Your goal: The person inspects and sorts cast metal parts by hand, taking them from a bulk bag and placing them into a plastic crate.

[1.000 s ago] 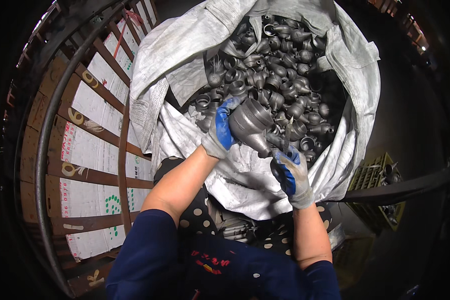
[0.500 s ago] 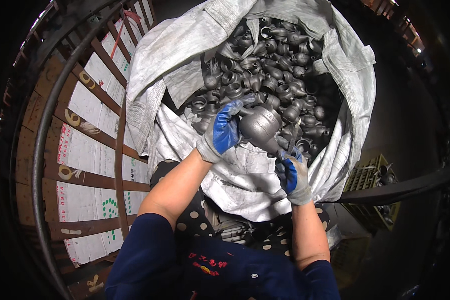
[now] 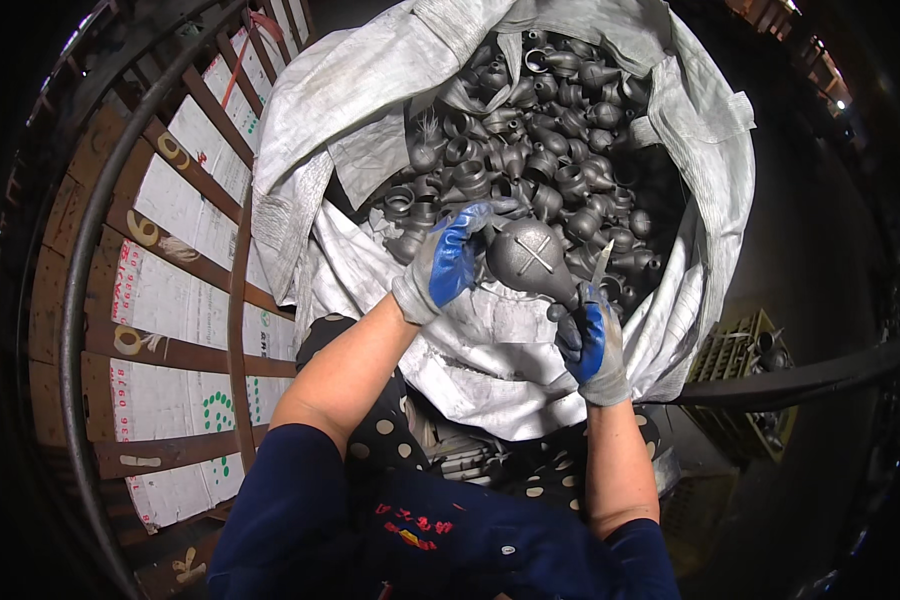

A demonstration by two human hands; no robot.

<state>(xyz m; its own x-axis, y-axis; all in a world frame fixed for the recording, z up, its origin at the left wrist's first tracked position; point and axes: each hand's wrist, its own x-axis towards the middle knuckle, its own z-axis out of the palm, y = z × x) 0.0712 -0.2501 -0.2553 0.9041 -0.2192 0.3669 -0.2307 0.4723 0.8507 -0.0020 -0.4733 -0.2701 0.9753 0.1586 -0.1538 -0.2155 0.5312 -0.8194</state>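
Over the near side of a big white woven bag [image 3: 370,75] I hold a dark grey, bulb-shaped metal casting [image 3: 527,258] in both gloved hands. A raised cross mark faces up on its rounded body. My left hand [image 3: 452,258] is closed around the casting's left, wider end. My right hand [image 3: 592,345] is closed at its tapered end, and also grips a narrow tool with a pointed, knife-like blade [image 3: 603,262] sticking up past the fingers. The tool's handle is mostly hidden in the glove. Many similar castings [image 3: 570,150] fill the bag behind.
A slatted brown metal rack [image 3: 175,255] with white printed boxes [image 3: 180,300] behind it stands at the left. To the right are a yellowish plastic crate [image 3: 740,350] with metal parts and a dark bar [image 3: 800,385]. The bag's folded rim surrounds the castings.
The casting has been turned between my hands, bringing its cross mark into view. My right hand has shifted slightly, and the tool's blade now shows bright and upright.
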